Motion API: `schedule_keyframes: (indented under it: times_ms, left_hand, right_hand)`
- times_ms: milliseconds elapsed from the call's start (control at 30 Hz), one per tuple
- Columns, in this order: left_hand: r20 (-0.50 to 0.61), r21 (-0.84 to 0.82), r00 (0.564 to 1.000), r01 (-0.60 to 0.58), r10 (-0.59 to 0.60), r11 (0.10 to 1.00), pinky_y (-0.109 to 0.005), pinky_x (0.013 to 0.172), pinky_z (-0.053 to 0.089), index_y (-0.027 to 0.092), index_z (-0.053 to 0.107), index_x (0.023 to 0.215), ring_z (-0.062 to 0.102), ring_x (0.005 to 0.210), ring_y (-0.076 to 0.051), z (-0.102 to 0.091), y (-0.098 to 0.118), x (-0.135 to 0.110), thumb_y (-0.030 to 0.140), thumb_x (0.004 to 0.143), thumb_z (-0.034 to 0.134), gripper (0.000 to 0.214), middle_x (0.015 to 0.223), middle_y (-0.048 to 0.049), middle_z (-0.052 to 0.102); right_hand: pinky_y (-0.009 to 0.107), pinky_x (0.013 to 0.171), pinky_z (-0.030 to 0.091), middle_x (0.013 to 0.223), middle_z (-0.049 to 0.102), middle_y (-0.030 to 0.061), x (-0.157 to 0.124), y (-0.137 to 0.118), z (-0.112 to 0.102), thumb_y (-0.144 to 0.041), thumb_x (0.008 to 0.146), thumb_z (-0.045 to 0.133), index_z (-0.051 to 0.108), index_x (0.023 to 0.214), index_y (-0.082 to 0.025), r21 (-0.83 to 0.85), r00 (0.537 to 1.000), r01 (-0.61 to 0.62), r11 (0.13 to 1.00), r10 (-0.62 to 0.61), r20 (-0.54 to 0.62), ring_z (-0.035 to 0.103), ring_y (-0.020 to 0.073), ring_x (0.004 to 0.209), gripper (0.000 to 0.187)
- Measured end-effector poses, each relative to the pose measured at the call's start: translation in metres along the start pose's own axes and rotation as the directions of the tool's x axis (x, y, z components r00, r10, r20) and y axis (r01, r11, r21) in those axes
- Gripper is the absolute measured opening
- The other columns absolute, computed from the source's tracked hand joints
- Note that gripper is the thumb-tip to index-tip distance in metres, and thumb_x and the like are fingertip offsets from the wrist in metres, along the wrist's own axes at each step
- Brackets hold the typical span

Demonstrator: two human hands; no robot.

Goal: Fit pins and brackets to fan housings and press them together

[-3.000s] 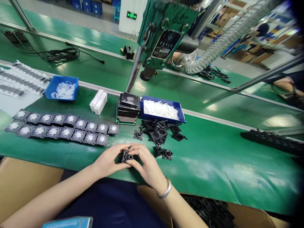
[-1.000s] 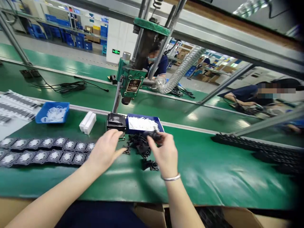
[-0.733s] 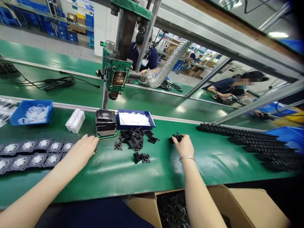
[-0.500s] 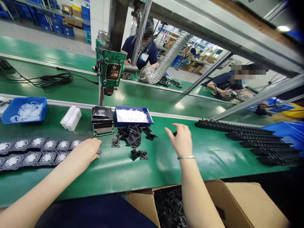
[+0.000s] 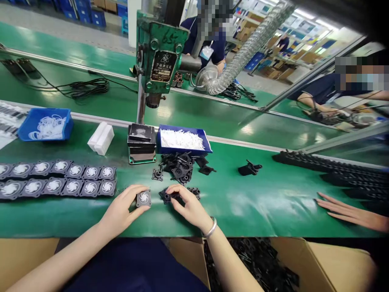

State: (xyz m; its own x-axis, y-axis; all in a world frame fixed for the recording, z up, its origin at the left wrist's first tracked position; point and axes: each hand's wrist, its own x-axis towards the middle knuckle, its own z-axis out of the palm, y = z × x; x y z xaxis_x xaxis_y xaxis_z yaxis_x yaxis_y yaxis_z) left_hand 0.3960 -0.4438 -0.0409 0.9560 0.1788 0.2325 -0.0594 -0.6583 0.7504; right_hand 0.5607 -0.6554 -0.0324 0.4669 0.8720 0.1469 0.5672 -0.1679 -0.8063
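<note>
In my left hand (image 5: 123,209) is a small square black housing with a white impeller (image 5: 144,198), pinched between thumb and fingers above the green mat. My right hand (image 5: 190,205) has its thumb and fingertips closed on a black plastic bracket (image 5: 165,195) close to the housing. Another black part (image 5: 194,193) lies partly hidden behind that hand. Just beyond sits a pile of black brackets (image 5: 180,166). Two rows of the same impeller housings (image 5: 73,186) stretch out to the left. One black part (image 5: 251,167) stands apart on the right.
A green press (image 5: 161,61) rises over a black metal block (image 5: 141,142). Beside it are a blue box of white pins (image 5: 209,146), white blocks (image 5: 101,138) and a blue bin (image 5: 26,125). Another person's hand (image 5: 352,211) rests at right near stacked black parts (image 5: 343,174). Cartons sit below the edge.
My left hand has brought a housing away from the row's end. My right hand has left a black part on the right mat and come left to a bracket. Another person's hand has appeared.
</note>
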Motion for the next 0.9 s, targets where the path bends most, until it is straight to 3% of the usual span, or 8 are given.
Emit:
schedule_keyframes:
  times_ms: [100,167,300,400,533,633,733,900]
  left_hand:
    - [-0.01,-0.111,0.997,0.076,-0.078,0.991,-0.041,0.101,0.053,0.028,0.05,0.13,0.062,0.117,-0.024,0.003,-0.004,-0.002,0.033,0.092,0.066,0.042,0.125,-0.0074,0.064]
    - [-0.008,-0.203,0.991,0.132,-0.136,0.97,-0.041,0.101,0.054,0.028,0.048,0.131,0.063,0.115,-0.024,0.006,-0.005,-0.003,0.033,0.09,0.068,0.047,0.125,-0.0072,0.064]
    - [0.011,-0.343,0.979,0.194,-0.203,0.919,-0.04,0.102,0.053,0.026,0.044,0.133,0.064,0.115,-0.022,0.008,-0.004,-0.004,0.03,0.087,0.07,0.053,0.121,-0.0069,0.067]
    - [0.019,-0.381,0.978,0.2,-0.208,0.903,-0.041,0.104,0.051,0.025,0.044,0.133,0.065,0.114,-0.022,0.009,-0.004,-0.003,0.028,0.085,0.072,0.055,0.118,-0.0064,0.068]
    - [0.036,-0.385,0.977,0.205,-0.208,0.9,-0.04,0.102,0.051,0.025,0.045,0.132,0.065,0.113,-0.023,0.009,-0.006,-0.003,0.027,0.083,0.074,0.057,0.117,-0.0066,0.069]
    - [0.032,-0.379,0.981,0.191,-0.193,0.905,-0.041,0.101,0.052,0.026,0.044,0.133,0.065,0.113,-0.024,0.01,-0.008,-0.004,0.027,0.083,0.075,0.058,0.117,-0.007,0.068]
    - [0.013,-0.381,0.987,0.152,-0.159,0.912,-0.041,0.1,0.052,0.026,0.044,0.133,0.065,0.114,-0.025,0.01,-0.01,-0.005,0.027,0.085,0.072,0.055,0.119,-0.0082,0.066]
    - [-0.007,-0.376,0.99,0.126,-0.139,0.918,-0.04,0.099,0.053,0.029,0.045,0.134,0.064,0.114,-0.025,0.011,-0.01,-0.004,0.026,0.085,0.071,0.056,0.125,-0.0081,0.063]
  right_hand:
    - [0.046,0.11,0.042,0.124,0.06,0.0074,-0.001,-0.001,0.001,-0.002,0.083,0.046,0.054,0.121,-0.025,-0.076,1.0,-0.008,0.997,0.008,0.006,0.051,0.0217,0.128,0.045]
    - [0.049,0.112,0.04,0.131,0.056,0.0094,-0.003,-0.003,0.008,-0.006,0.082,0.053,0.051,0.126,-0.024,-0.103,0.998,-0.041,0.994,0.036,-0.045,0.047,0.0238,0.131,0.047]
    - [0.049,0.102,0.047,0.121,0.059,0.0124,-0.002,0.002,0.034,-0.026,0.087,0.067,0.057,0.107,-0.021,-0.131,0.958,-0.133,0.982,0.093,-0.271,0.056,0.026,0.118,0.022]
    - [0.045,0.094,0.051,0.108,0.063,0.0099,0.002,0.006,0.043,-0.027,0.089,0.067,0.059,0.093,-0.021,-0.104,0.936,-0.122,0.987,0.079,-0.343,0.061,0.0236,0.107,0.01]
    - [0.041,0.094,0.052,0.108,0.064,0.0073,0.013,-0.013,0.032,-0.022,0.088,0.069,0.062,0.094,-0.022,-0.01,0.945,-0.037,0.999,0.031,-0.327,0.062,0.0213,0.108,0.01]
    - [0.04,0.099,0.051,0.108,0.064,0.0056,0.023,-0.038,0.027,-0.019,0.086,0.071,0.061,0.097,-0.024,0.045,0.964,0.098,0.994,-0.084,-0.254,0.061,0.0206,0.115,0.015]
    - [0.039,0.098,0.052,0.105,0.065,0.0052,0.031,-0.054,0.033,-0.017,0.085,0.072,0.06,0.099,-0.023,0.071,0.966,0.199,0.977,-0.183,-0.184,0.06,0.0202,0.116,0.02]
    - [0.042,0.097,0.053,0.101,0.065,0.0067,0.039,-0.054,0.047,-0.017,0.087,0.071,0.058,0.101,-0.022,-0.012,0.955,0.249,0.968,-0.247,-0.166,0.059,0.0215,0.115,0.02]
